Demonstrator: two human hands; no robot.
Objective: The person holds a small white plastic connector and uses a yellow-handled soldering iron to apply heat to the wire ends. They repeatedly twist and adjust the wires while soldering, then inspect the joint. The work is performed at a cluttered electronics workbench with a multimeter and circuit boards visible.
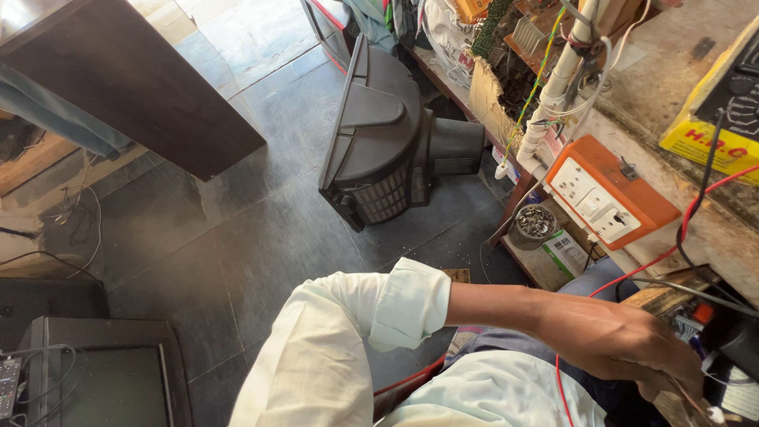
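**Hands.** You are reaching your left hand (624,344) across your lap to the near edge of the rough grey stone counter (672,71). Its fingers are curling narrow, knuckles upward, closing down on something at the counter's edge. What sits inside the grip is hidden from this view. Your right hand is out of the picture, so I cannot tell its state.

**Work item.** The thin red insulated wire (696,207) is running down from the far right, across the counter front and under your wrist, then showing again below it against your trousers. Whether the fingers are pinching this wire or a part beside it cannot be confirmed.

**Surroundings.** An orange plastic socket box with white switches (609,198) is sitting on the counter just above your forearm. A white plastic conduit pipe (553,87) is rising behind it. A small round tin of metal screws (536,224) is standing on a lower shelf. A black moulded plastic television back cover (379,134) is lying on the dark tiled floor (261,237), well apart from you.

**Judgement.** The step in hand appears to be handling wiring at the counter's edge — gripping, not yet routing. The next move is calling for a steady pull along the lead — clear of the socket box — with your head turned to bring the grip into view.
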